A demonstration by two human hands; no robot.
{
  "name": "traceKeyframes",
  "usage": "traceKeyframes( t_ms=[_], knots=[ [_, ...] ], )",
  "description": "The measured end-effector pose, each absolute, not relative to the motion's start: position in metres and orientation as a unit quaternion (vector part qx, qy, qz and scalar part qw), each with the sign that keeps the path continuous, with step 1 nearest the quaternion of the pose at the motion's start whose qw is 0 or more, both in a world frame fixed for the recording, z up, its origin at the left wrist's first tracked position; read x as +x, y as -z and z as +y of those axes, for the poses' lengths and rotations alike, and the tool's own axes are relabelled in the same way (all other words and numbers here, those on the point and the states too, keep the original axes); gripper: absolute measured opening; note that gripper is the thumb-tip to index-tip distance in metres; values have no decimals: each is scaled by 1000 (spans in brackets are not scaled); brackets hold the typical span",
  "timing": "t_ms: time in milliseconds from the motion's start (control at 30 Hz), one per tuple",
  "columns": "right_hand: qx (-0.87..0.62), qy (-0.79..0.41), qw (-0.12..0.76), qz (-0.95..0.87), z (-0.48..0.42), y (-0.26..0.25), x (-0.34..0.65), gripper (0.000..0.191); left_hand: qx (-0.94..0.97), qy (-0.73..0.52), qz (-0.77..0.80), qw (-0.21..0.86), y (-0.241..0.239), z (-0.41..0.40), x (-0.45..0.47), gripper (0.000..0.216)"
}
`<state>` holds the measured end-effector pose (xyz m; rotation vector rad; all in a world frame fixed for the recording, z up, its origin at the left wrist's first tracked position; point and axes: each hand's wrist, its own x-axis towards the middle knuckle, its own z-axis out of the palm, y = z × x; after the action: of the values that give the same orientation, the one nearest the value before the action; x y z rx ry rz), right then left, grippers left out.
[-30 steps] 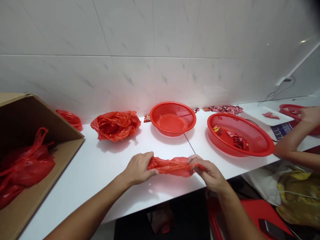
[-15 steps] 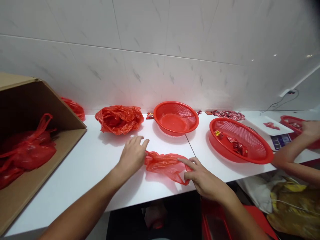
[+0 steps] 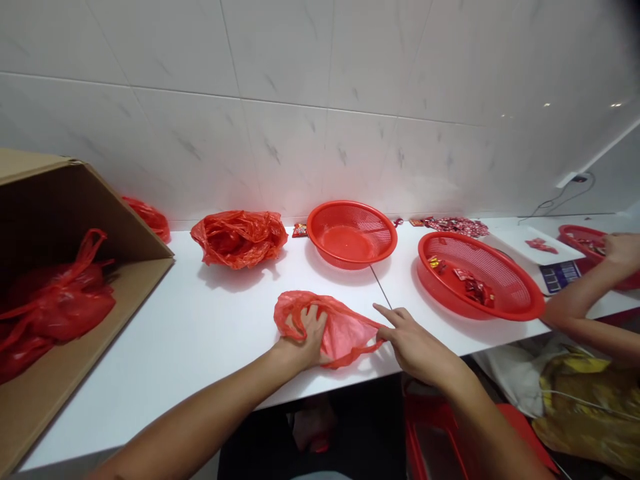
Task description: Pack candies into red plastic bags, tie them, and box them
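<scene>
Evidently to spread the bag (image 3: 345,328) by the near edge of the counter (image 3: 165,347), the right hand (image 3: 413,343) clamps fingers on its rim, the left hand (image 3: 309,339) at its mouth, grip indiscernible.

one camera is sitting on the person's head and is looking forward and downward, from above the near edge of the long white flat table (image 3: 165,360). it is facing the pale, grey-veined tiled wall (image 3: 300,147), which is filling the upper part of the view. the person's bare left hand (image 3: 309,339) and bare right hand (image 3: 415,343) are appearing quite near, below the middle. sideways the view is reaching widely: the left border is cutting the open brown cardboard box (image 3: 125,233), and the right border is cutting another person's bare arm (image 3: 583,293).
</scene>
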<state>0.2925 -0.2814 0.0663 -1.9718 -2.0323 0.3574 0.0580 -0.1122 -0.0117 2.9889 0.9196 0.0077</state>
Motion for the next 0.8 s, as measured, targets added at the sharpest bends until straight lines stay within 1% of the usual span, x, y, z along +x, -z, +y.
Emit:
traceKeyframes(
  t_ms=[33, 67, 100, 133, 167, 200, 233, 267, 367, 400, 433, 467, 500, 533, 600, 633, 667, 700, 733, 767, 800],
  knots=[
    [-685, -112, 184, -696, -284, -70, 284, 46, 956, 1, 292, 7, 16, -112, 60, 94],
    [-675, -104, 247, -687, -287, -74, 273, 44, 956, 9, 293, 10, 20, -112, 63, 103],
    [-655, -105, 319, -677, -289, -78, 259, 40, 956, 20, 291, 17, 23, -113, 67, 107],
    [-629, -118, 391, -662, -288, -80, 244, 35, 957, 24, 288, 27, 26, -114, 72, 106],
    [-608, -145, 443, -642, -285, -81, 229, 31, 959, 24, 280, 37, 27, -116, 76, 100],
    [-600, -179, 460, -629, -280, -78, 216, 29, 962, 19, 270, 46, 26, -117, 81, 90],
    [-615, -205, 441, -621, -271, -72, 206, 29, 963, 12, 262, 56, 24, -119, 84, 80],
    [-647, -214, 399, -614, -260, -64, 201, 29, 965, 9, 254, 66, 21, -122, 86, 73],
    [-767, -186, 261, -556, -227, -33, 210, 30, 965, 16, 246, 89, 10, -129, 83, 59],
    [-794, -177, 223, -537, -219, -24, 219, 35, 963, 23, 252, 89, 5, -132, 80, 54],
    [-812, -173, 191, -523, -213, -18, 229, 45, 961, 33, 260, 84, 1, -134, 77, 50],
    [-821, -176, 163, -518, -209, -13, 238, 59, 960, 43, 267, 77, -4, -137, 74, 49],
    [-822, -184, 137, -521, -207, -10, 245, 73, 958, 52, 273, 70, -9, -139, 72, 51],
    [-819, -195, 114, -527, -207, -9, 249, 87, 957, 61, 278, 62, -15, -140, 71, 60],
    [-804, -222, 64, -548, -208, -11, 252, 112, 957, 74, 277, 52, -28, -139, 73, 89],
    [-791, -239, 45, -561, -209, -14, 252, 119, 956, 84, 276, 47, -34, -136, 75, 105],
    [-771, -259, 37, -580, -211, -17, 253, 120, 954, 99, 279, 44, -39, -133, 77, 119],
    [-742, -282, 45, -607, -212, -23, 256, 113, 949, 122, 288, 43, -43, -129, 80, 129],
    [-704, -307, 75, -636, -213, -31, 263, 99, 940, 150, 302, 43, -44, -124, 82, 135],
    [-663, -332, 126, -659, -213, -42, 276, 79, 930, 178, 318, 44, -44, -120, 83, 139],
    [-625, -345, 195, -673, -213, -55, 295, 55, 919, 203, 334, 43, -42, -117, 82, 141]
  ],
)
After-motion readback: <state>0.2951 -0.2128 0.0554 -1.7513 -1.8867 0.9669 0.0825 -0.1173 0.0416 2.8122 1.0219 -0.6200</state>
